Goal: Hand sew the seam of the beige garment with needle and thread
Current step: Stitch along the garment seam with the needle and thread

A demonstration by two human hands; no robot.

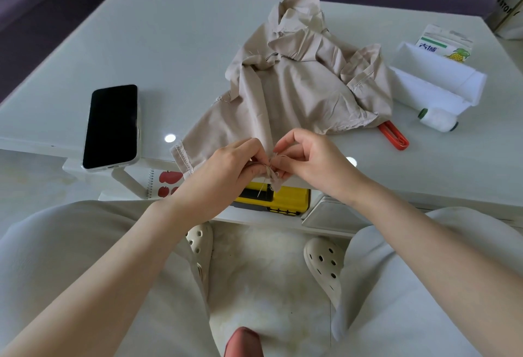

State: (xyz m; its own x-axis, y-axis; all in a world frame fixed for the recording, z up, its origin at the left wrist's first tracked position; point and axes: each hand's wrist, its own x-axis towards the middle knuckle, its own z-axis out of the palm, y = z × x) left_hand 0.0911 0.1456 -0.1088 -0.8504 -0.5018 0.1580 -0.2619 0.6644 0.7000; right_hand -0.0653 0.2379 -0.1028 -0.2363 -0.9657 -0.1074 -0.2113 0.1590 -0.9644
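At frame centre, left hand (235,164) and right hand (308,158), fingers curled, pinch the seam edge (274,179) between them, the beige garment (297,84) extending toward upper right; needle not discernible.

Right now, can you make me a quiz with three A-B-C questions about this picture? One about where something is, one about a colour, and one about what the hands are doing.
1. Where does the phone lie?
A. On the table, left of the beige garment
B. On top of the garment
C. On the floor

2. What colour is the handle poking out from under the garment?
A. Blue
B. Orange-red
C. Black

3. What are the left hand and right hand doing?
A. Lying flat on the table
B. Pinching the garment's near edge
C. Holding the phone

Answers: 1 A, the phone rests on the table beside the cloth; 2 B, the handle shows orange-red at the garment's right side; 3 B, the fingers of both hands curl onto the cloth edge.
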